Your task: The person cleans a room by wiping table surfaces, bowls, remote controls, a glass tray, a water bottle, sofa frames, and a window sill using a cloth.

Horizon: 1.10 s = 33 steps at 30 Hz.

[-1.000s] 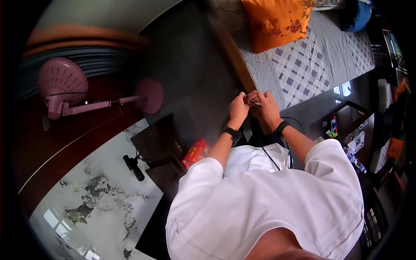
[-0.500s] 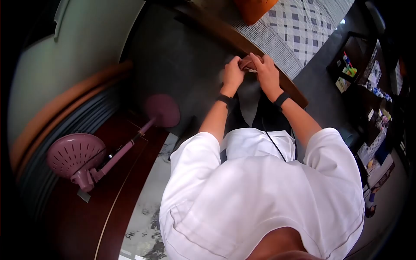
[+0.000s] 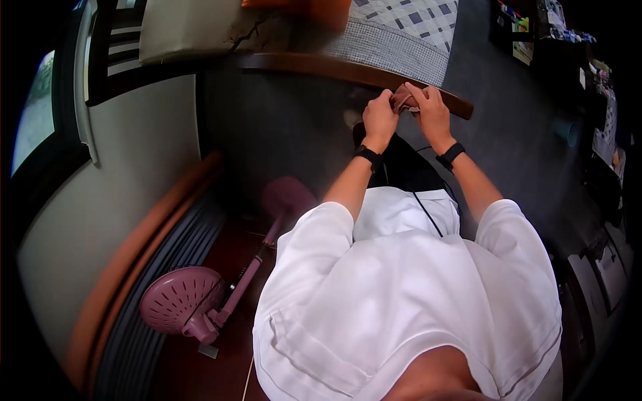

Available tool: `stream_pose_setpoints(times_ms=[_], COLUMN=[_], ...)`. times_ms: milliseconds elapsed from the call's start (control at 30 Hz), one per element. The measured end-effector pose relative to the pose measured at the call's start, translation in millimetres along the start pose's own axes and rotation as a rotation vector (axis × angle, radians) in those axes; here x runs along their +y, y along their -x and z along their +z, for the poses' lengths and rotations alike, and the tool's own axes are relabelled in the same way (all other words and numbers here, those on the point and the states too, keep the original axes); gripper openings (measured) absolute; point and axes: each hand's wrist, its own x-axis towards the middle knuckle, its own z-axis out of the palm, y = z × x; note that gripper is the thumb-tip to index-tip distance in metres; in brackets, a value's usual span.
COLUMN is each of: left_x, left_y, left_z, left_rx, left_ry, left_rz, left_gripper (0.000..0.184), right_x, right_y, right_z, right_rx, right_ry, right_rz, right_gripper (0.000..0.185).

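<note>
Between my two hands is a small brownish-pink piece (image 3: 402,99) of soft, folded material, perhaps cloth or leather; its exact kind cannot be made out. My left hand (image 3: 380,121) pinches its left side with bent fingers. On the other side my right hand (image 3: 435,115) grips it, the fingers lying over its top. Both hands are in front of my body, close to the wooden edge (image 3: 321,67) of a bed or low seat. The fingers partly cover the piece. A dark band circles each wrist.
Past the edge lie a grey-and-white checked cover (image 3: 404,40) and an orange cushion or bag (image 3: 336,15). A pink fan-like appliance (image 3: 180,301) on a stand is at lower left, beside a curved orange-brown rail (image 3: 144,240). Cluttered dark furniture lines the right, near a blue bin (image 3: 567,132).
The view has turned, so the wooden edge lies flatter across it and more of the window side shows. Both hands still hold the brownish-pink piece, which now looks more crumpled.
</note>
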Motion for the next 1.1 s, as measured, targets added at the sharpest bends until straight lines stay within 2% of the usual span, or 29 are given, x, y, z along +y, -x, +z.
stream_pose_setpoints(times_ms=[133,300,500,600,700,800,933,1000,1100], left_x=[0,-23,-74,-106,-140,-167,-209,-218,-217], left_y=[2,-4,-36,-55,-73,-91,-109,-109,-110], left_z=[11,-14,-91,-141,-200,-261,-321,-343,-360], left_rx=[0.022,0.037,0.056,0.04,0.044,0.06,0.105,0.245,0.368], left_ry=[0.02,-0.029,0.012,0.018,0.036,-0.01,-0.013,-0.079,-0.062], left_rz=[0.0,0.014,0.05,0.049,0.054,0.065,0.03,0.017,0.096], left_gripper=[0.019,0.016,0.017,0.02,0.022,0.02,0.017,0.025,0.033], right_x=[5,-16,-87,-140,-196,-251,-318,-343,-363], right_y=[3,-9,-58,-88,-121,-154,-200,-215,-228], right_z=[1,21,60,82,109,139,171,184,201], right_rx=[0.025,0.045,0.069,0.133,0.163,0.148,0.235,0.117,0.234], right_ry=[-0.019,-0.004,-0.007,0.038,0.01,-0.052,-0.081,-0.061,-0.076], right_rz=[0.013,-0.042,-0.077,-0.069,-0.075,-0.038,-0.066,-0.039,-0.033], right_gripper=[0.067,0.077,0.079,0.058,0.054,0.069,0.048,0.026,0.027])
